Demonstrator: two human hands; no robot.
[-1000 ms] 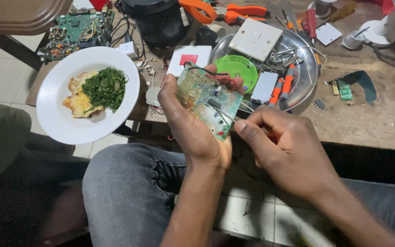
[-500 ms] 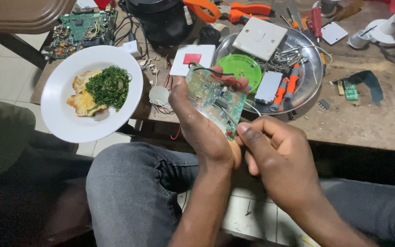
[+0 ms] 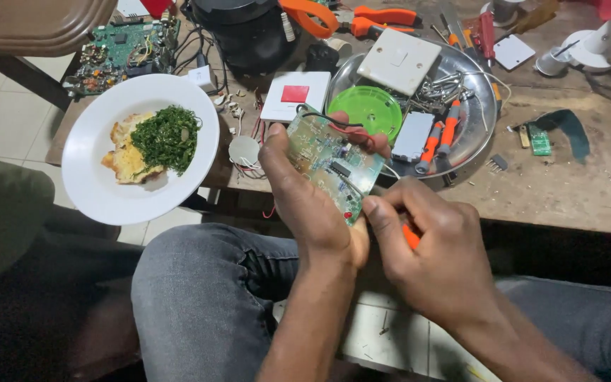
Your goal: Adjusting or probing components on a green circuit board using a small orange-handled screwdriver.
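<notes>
The head camera looks down over the person's lap at a cluttered wooden workbench. The left hand is closed around a small green circuit board, thumb on the board's near left edge and fingertips curling over its far edge, so the board is tilted up above the bench's front edge, component side facing the camera. Red and black wires loop over the board's top. The right hand sits just right of the board's lower corner, fingers curled tight around an orange-handled tool, of which only a sliver of handle shows; its tip is hidden, so I cannot tell whether it touches the board.

Behind the board, a round metal tray holds a green plastic lid, a white wall switch plate, a small grey module, 2 orange-handled screwdrivers and a tangle of loose metal parts. Left of the tray lies a white square plate with a red button. Further left, overhanging the bench edge, a white plate carries chopped greens beside a yellow omelette. A larger green circuit board lies at the far left, next to a black cylindrical appliance. Orange pliers lie at the back.
</notes>
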